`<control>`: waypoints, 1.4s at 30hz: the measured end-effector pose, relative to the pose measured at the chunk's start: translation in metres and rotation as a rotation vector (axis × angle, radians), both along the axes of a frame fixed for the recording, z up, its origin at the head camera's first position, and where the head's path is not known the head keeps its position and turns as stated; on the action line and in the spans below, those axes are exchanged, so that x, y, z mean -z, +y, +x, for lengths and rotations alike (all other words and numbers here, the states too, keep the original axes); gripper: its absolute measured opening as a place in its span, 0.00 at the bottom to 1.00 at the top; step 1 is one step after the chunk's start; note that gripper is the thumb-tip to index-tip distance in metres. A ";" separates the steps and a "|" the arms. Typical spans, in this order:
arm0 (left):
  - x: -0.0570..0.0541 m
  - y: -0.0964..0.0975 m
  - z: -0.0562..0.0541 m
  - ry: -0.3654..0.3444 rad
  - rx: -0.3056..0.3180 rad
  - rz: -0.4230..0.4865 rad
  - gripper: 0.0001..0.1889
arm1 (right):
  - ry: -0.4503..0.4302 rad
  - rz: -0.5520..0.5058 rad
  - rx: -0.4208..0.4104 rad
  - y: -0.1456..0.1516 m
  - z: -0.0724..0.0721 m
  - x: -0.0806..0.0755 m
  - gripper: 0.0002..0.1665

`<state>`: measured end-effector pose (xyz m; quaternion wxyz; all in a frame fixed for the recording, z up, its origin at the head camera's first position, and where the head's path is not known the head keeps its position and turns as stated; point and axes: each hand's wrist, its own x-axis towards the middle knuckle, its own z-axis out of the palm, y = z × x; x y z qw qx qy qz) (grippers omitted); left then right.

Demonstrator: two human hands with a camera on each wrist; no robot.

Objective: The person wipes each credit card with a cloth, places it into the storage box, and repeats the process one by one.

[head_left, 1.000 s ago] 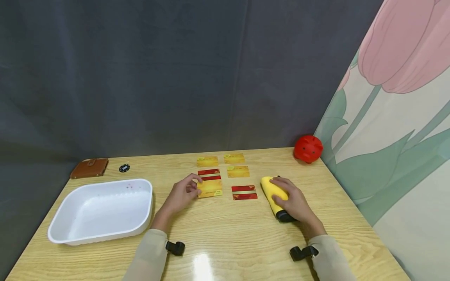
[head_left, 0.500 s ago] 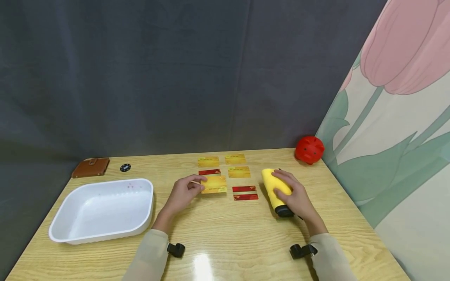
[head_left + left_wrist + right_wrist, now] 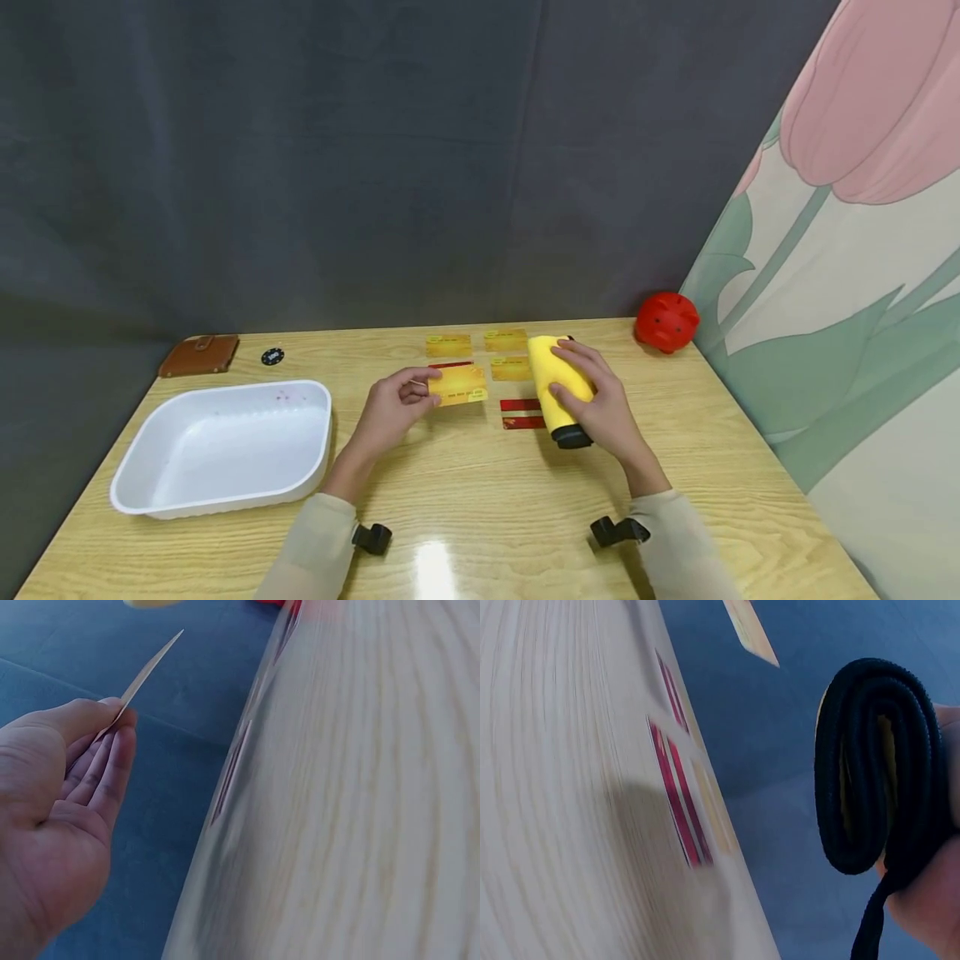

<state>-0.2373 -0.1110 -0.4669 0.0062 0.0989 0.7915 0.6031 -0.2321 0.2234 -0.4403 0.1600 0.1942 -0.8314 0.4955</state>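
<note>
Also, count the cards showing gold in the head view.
4: one held card in the left hand; three on the table: far left card, far right card, nearer right card. More may be hidden.

Head view: held yellow card (image 3: 457, 385) hides most of the far red card (image 3: 451, 364), bar a strip at 12 o'clock; its print is too small to read. Yellow roll (image 3: 551, 392) covers the near red card (image 3: 521, 406) at 3 o'clock. Right wrist view: right grip (image 3: 603, 408) cropped at 3, cord (image 3: 868, 930) at 6. Left wrist view: yellow shape (image 3: 152, 602) cropped, 11 o'clock.
</note>
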 end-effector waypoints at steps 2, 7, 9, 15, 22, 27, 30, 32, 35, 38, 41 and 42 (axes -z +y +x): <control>-0.002 0.001 0.001 0.018 -0.007 0.016 0.19 | -0.005 -0.004 -0.006 -0.009 0.001 -0.001 0.30; -0.008 0.007 0.003 0.057 -0.015 0.045 0.19 | 0.011 -0.003 -0.052 -0.032 0.004 -0.001 0.30; -0.010 0.010 0.005 0.065 -0.013 0.047 0.18 | 0.027 0.013 -0.083 -0.040 0.005 0.001 0.30; -0.013 0.020 0.010 0.124 -0.009 0.043 0.17 | 0.055 0.069 -0.131 -0.059 0.012 0.009 0.31; -0.011 0.029 0.011 0.163 -0.029 0.037 0.17 | 0.073 0.105 -0.139 -0.072 0.018 0.011 0.31; -0.008 0.031 0.011 0.163 -0.040 0.054 0.18 | 0.101 0.112 -0.155 -0.077 0.021 0.012 0.31; -0.008 0.032 0.012 0.171 -0.038 0.049 0.20 | 0.125 0.132 -0.171 -0.080 0.023 0.012 0.30; -0.008 0.032 0.012 0.175 -0.037 0.042 0.21 | 0.132 0.143 -0.174 -0.082 0.024 0.012 0.30; -0.008 0.033 0.013 0.178 -0.037 0.043 0.21 | 0.130 0.156 -0.159 -0.082 0.025 0.012 0.30; -0.008 0.033 0.013 0.182 -0.035 0.043 0.21 | 0.122 0.155 -0.134 -0.079 0.022 0.011 0.30; -0.009 0.033 0.014 0.192 -0.030 0.038 0.20 | 0.111 0.152 -0.105 -0.073 0.018 0.010 0.30; -0.009 0.033 0.014 0.201 -0.028 0.035 0.20 | 0.104 0.151 -0.094 -0.070 0.017 0.010 0.30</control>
